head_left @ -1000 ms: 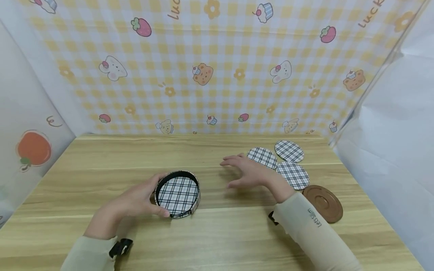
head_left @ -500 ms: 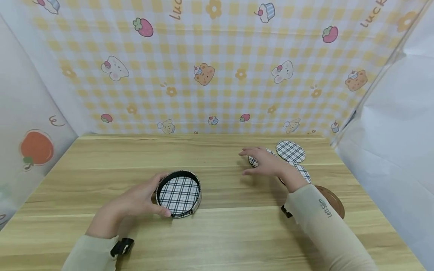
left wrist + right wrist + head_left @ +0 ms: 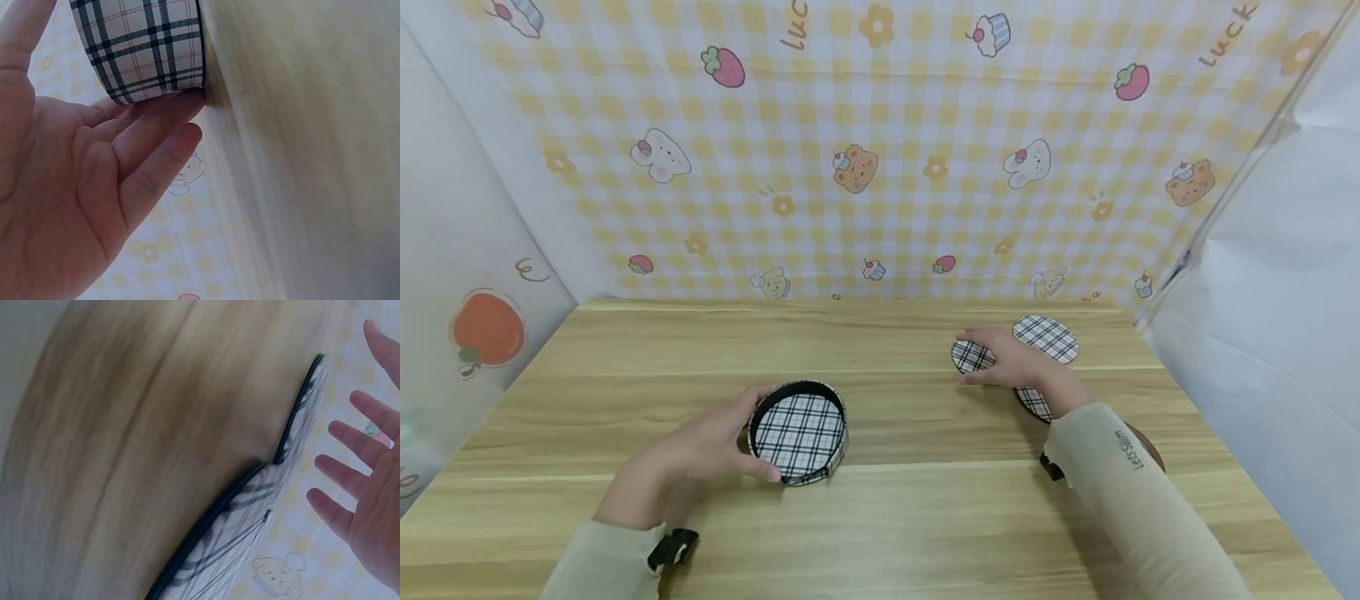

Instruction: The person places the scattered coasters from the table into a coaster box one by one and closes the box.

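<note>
My left hand (image 3: 700,450) grips a shallow round coaster holder (image 3: 842,446) with plaid sides and a black inner wall. Thumb and fingers lie on opposite sides of it; a plaid disc shows inside. The left wrist view has my fingers against its plaid side (image 3: 144,53). Over at the right, my right hand (image 3: 1018,362) hovers with spread fingers above a round plaid coaster (image 3: 972,356), partly covering it. Behind the hand lies a second coaster (image 3: 1047,336); a third (image 3: 1036,403) is mostly hidden under the wrist. The right wrist view shows nothing between the fingers (image 3: 334,512).
A brown round disc (image 3: 1147,446) peeks out from behind the right sleeve. All of this sits on a wood-grain table (image 3: 895,517). A yellow checked backdrop (image 3: 895,108) rises behind it, with white sheets at both sides.
My right hand has moved right and slightly back, from beside the coasters to over the left one. The left hand keeps its hold on the coaster holder.
</note>
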